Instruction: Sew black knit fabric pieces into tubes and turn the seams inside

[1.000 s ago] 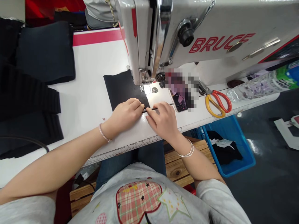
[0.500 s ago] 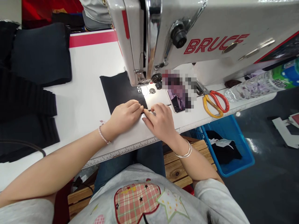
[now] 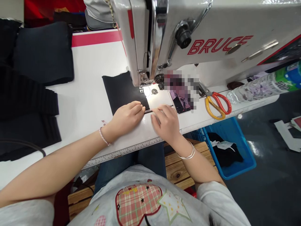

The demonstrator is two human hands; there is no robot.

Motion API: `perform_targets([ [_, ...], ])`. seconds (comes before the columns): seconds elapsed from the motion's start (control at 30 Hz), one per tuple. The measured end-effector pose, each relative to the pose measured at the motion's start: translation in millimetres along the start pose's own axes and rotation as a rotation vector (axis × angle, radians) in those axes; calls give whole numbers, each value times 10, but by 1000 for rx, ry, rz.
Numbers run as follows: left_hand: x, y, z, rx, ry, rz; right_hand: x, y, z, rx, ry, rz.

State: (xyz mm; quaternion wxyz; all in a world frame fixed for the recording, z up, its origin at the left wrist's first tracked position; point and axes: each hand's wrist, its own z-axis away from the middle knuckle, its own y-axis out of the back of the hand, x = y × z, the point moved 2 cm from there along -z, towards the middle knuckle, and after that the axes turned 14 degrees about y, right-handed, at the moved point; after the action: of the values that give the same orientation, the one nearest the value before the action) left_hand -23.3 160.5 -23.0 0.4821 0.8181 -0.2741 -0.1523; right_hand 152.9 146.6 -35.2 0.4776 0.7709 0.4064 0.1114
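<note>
A flat black fabric piece (image 3: 122, 89) lies on the sewing machine's bed, its right edge by the presser foot (image 3: 141, 90). My left hand (image 3: 128, 118) is closed at the fabric's near right corner, fingertips pressed together on its edge; the thumb is hidden. Just to the right, my right hand (image 3: 166, 122) rests on the white tabletop with loosely bent fingers. Its thumb and index finger are apart, and no held thing shows between them. The sewing machine (image 3: 218, 28) stands over the far side of the fabric.
Stacks of black fabric (image 3: 44, 53) occupy the table's left side. Right of the needle area lie a partly blurred phone (image 3: 181, 105) and scissors (image 3: 217, 105), with a plastic bottle (image 3: 254, 88) beyond. A blue basket (image 3: 244, 150) holding cloth sits below the table edge (image 3: 131, 149).
My right hand has moved a little to the right, away from my left fingertips, and its thumb and fingers have shifted. My left hand remains at the fabric corner. The view has shifted slightly.
</note>
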Motion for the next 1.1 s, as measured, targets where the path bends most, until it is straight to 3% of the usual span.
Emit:
perform_targets([
  [0.43,3,10,9,4,-10,8,-34,-6,-82,-185,46,103],
  [0.57,-14,11,41,-2,-3,32,-31,6,-91,-199,45,108],
  [0.8,-43,24,75,-122,-3,105,-26,12,-99,-210,60,122],
  [1.1,-108,-2,83,-127,5,150,-47,11,-142,-258,54,155],
])
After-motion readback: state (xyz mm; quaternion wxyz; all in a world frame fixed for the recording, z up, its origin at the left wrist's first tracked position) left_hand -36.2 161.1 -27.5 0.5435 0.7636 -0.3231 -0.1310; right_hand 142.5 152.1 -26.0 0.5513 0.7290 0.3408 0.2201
